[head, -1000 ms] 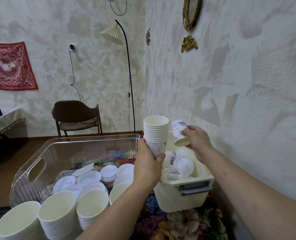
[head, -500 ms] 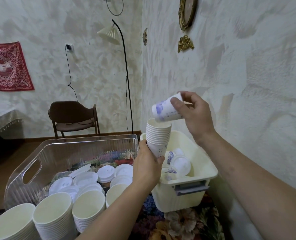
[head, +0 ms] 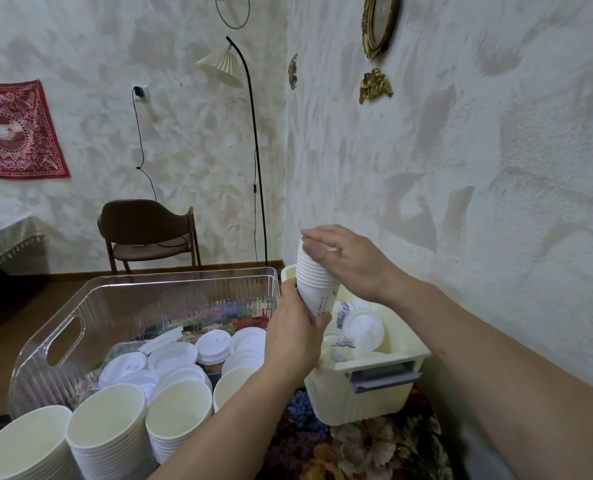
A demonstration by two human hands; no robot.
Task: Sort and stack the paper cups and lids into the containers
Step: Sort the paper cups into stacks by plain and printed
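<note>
Hands busy stacking. Left hand gripped cup stack above cream bin. Right hand, fingers flat, pressed top cup down. Next, probably: grab another loose cup.

We count two containers, a clear bin and a cream bin, three big cup stacks, and one small held stack.

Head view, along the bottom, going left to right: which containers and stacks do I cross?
Stacks of wide paper cups → clear bin holding white lids → left hand gripping the cup stack → cream bin with loose cups and lids.
</note>
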